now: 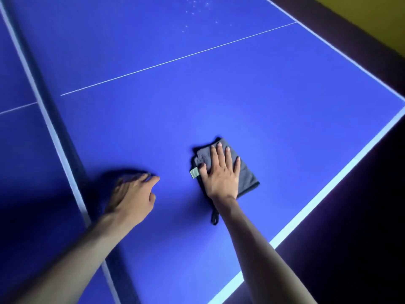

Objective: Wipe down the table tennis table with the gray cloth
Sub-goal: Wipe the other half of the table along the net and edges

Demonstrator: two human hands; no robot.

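Head camera view, looking down: 1 blue table tennis table (219,88) with white edge lines and 1 thin white centre line. 1 folded gray cloth (246,172) lies flat on it, near the table's near edge, with 1 pale tag (194,173) and 1 dark hanging loop (214,217). The right hand (221,172) presses the cloth with straight, spread fingers. The left hand (131,194), blurred, rests on the table with loosely curled fingers, holding nothing. About 12 tiny white specks (197,12) dot the far surface.

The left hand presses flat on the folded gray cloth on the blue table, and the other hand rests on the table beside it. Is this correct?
Not quite. In the head view the right hand presses flat on the gray cloth; the left hand rests on the blue table beside it. The rest holds.
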